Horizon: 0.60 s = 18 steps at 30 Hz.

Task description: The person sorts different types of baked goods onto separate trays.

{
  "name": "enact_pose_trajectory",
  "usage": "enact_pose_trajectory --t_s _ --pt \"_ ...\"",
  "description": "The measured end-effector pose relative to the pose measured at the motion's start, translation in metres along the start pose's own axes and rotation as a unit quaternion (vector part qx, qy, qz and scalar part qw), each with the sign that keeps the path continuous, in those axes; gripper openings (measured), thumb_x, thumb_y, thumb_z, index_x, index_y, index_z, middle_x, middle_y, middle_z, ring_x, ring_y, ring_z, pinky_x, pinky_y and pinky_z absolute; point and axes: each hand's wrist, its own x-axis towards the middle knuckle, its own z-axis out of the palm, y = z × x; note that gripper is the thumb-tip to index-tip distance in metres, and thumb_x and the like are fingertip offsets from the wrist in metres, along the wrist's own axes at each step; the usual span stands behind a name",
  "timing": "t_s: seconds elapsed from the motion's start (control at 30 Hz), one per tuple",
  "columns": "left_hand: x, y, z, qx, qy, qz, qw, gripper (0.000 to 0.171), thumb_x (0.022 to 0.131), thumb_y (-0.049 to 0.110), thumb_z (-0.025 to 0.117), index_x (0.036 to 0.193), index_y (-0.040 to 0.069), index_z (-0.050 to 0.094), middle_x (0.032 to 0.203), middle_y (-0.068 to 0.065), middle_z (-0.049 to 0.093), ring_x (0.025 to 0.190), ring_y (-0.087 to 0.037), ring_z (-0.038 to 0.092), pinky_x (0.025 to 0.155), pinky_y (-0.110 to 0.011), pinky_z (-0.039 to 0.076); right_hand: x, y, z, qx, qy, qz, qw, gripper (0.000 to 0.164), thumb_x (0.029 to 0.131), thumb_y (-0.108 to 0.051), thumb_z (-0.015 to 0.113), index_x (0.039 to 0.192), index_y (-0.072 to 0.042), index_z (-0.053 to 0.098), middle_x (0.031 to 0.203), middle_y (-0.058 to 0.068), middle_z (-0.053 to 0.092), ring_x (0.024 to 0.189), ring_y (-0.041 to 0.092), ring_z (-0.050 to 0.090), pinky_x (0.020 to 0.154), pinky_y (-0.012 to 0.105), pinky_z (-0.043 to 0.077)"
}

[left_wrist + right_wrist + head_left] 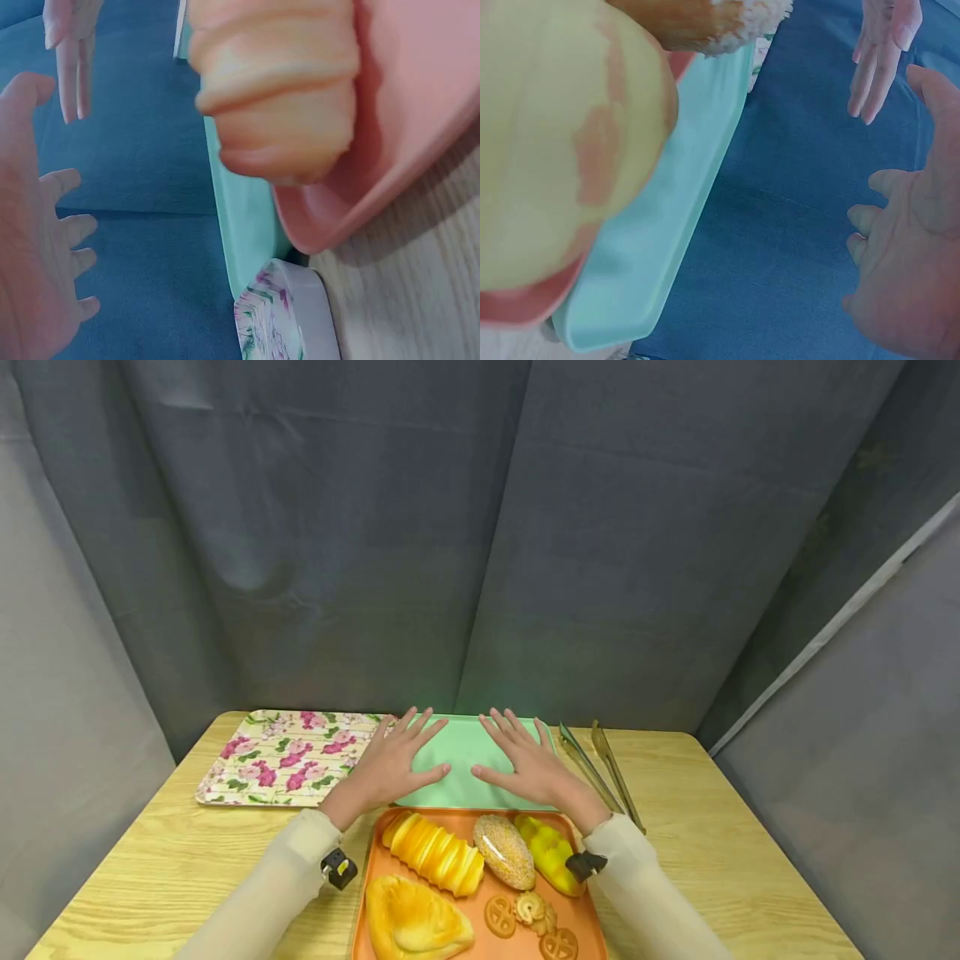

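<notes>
Nearest to me on the bench, an orange tray carries a folded golden bread and small biscuits; behind these lie a ridged roll, a sesame bun and a yellow bread, all slanting from far left to near right. Further out, my left hand and right hand hang in the air, fingers spread wide, thumbs pointing in towards each other with a gap between; I grip nothing and touch nothing. Beneath them, just beyond the orange tray, sits the green tray, pale mint and smooth, with a raised rim, its long axis running left to right across my view. A pink-flowered tray lies at its left, two pairs of tongs at its right. Behind hangs a dark curtain.
</notes>
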Motion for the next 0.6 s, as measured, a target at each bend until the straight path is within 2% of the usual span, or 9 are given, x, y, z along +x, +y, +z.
enact_pose_trajectory --t_s 0.13,0.27,0.33,0.43,0.53,0.6 --pt "-0.003 -0.007 -0.004 -0.050 0.013 -0.009 0.9986 0.076 0.096 0.059 0.060 0.160 0.023 0.037 0.164 -0.012 0.038 0.153 -0.038 0.031 0.122 -0.067 0.018 -0.001 0.004 -0.006 0.007 0.014 -0.007 1.000 0.085 0.099 -0.067 0.048 0.165 -0.032 0.009 0.173 0.001 0.010 0.161 0.026 0.004 0.124 0.065 -0.005" --pt "-0.012 -0.017 -0.009 -0.136 0.010 -0.028 0.9903 0.073 0.095 0.048 0.067 0.157 0.018 0.043 0.155 -0.012 0.050 0.144 -0.039 0.045 0.116 -0.065 0.033 -0.006 0.012 -0.017 0.018 0.023 -0.005 1.000 0.084 0.098 -0.066 0.050 0.165 -0.031 0.012 0.172 0.002 0.013 0.160 0.028 0.008 0.124 0.066 -0.004" --pt "-0.019 -0.023 -0.013 -0.193 -0.002 -0.043 0.9802 0.071 0.095 0.043 0.070 0.156 0.017 0.044 0.150 -0.014 0.055 0.139 -0.038 0.050 0.113 -0.064 0.039 -0.010 0.019 -0.023 0.019 0.025 0.003 0.999 0.084 0.098 -0.066 0.051 0.165 -0.032 0.013 0.172 0.002 0.014 0.160 0.028 0.008 0.124 0.065 -0.004" --pt "-0.029 -0.034 -0.017 -0.254 -0.019 -0.062 0.9650 0.069 0.094 0.038 0.073 0.153 0.015 0.046 0.137 -0.017 0.063 0.126 -0.037 0.060 0.104 -0.058 0.049 -0.016 0.031 -0.033 0.029 0.028 0.017 0.999 0.085 0.098 -0.064 0.053 0.165 -0.030 0.015 0.172 0.003 0.015 0.160 0.030 0.008 0.123 0.066 -0.004" --pt "-0.042 -0.044 -0.020 -0.299 -0.041 -0.081 0.9500 0.060 0.092 0.030 0.075 0.145 0.010 0.054 0.113 -0.017 0.071 0.105 -0.034 0.069 0.088 -0.050 0.059 -0.025 0.045 -0.040 0.041 0.030 0.034 0.998 0.085 0.097 -0.063 0.055 0.165 -0.029 0.016 0.172 0.006 0.015 0.160 0.032 0.007 0.122 0.068 -0.004" --pt "-0.049 -0.048 -0.021 -0.322 -0.057 -0.095 0.9403 0.051 0.091 0.024 0.076 0.135 0.005 0.059 0.098 -0.016 0.074 0.090 -0.033 0.072 0.075 -0.045 0.061 -0.032 0.056 -0.043 0.055 0.029 0.047 0.997 0.086 0.097 -0.063 0.056 0.165 -0.028 0.017 0.172 0.008 0.015 0.160 0.034 0.006 0.121 0.070 -0.003"
